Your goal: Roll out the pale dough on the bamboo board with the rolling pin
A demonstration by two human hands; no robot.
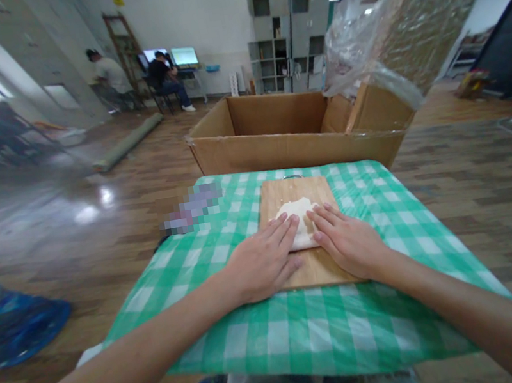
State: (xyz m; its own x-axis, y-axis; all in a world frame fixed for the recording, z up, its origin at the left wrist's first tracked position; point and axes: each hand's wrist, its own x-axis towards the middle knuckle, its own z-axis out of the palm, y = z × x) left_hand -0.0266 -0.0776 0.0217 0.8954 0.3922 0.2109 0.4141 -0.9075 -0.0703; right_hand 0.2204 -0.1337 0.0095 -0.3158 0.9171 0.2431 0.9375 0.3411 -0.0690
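A flattened piece of white dough [304, 226] lies on a wooden cutting board [316, 267] in the middle of the table. My left hand [266, 258] rests flat at the dough's left side, its fingertips touching the dough and its thumb stretched over the board. From the right, my right hand [348, 238] lies with fingers extended, its fingertips on the dough's right edge. Both hands are open and grip nothing. Small crumbs of dough sit on the board beyond the main piece. Part of the dough's sides is hidden under my fingers.
A green-and-white checked cloth [279, 337] covers the table. At its left edge lies a blurred-out item [195, 207]. A large cardboard box [277, 143] stands just behind the table, with plastic-wrapped material [424, 29] rising from it. Several people sit farther back.
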